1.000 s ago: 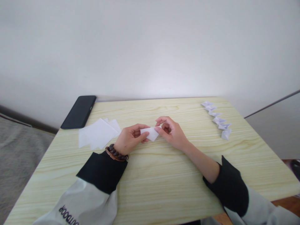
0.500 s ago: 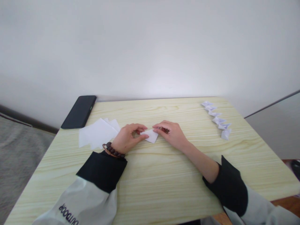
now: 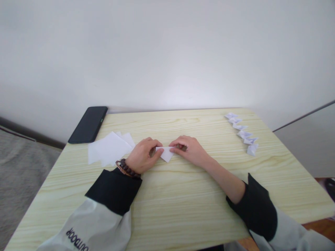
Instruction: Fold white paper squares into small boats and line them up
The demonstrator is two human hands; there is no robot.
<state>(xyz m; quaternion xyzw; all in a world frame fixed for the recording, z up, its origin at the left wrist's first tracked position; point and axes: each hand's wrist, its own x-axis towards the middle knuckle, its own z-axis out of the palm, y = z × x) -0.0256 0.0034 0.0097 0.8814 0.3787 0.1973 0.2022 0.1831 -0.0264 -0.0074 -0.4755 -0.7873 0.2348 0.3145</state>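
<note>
A small folded piece of white paper [image 3: 166,154] is held between both hands over the middle of the table, one corner pointing down toward me. My left hand [image 3: 143,156] pinches its left end between thumb and fingers. At the right end, my right hand [image 3: 188,149] grips it the same way. The fingertips cover both ends of the paper, and its upper edge runs nearly straight between them. Close to my left hand lies a spread of loose white paper sheets [image 3: 110,149].
Several folded white paper pieces [image 3: 244,134] stand in a slanting row at the table's right. A black phone [image 3: 89,124] lies at the far left corner. The pale wood-grain table [image 3: 178,202] meets a white wall [image 3: 167,55] at the back.
The folded paper has turned so its upper edge is level and its corner points more directly toward me. Both hands have shifted slightly, still pinching its ends.
</note>
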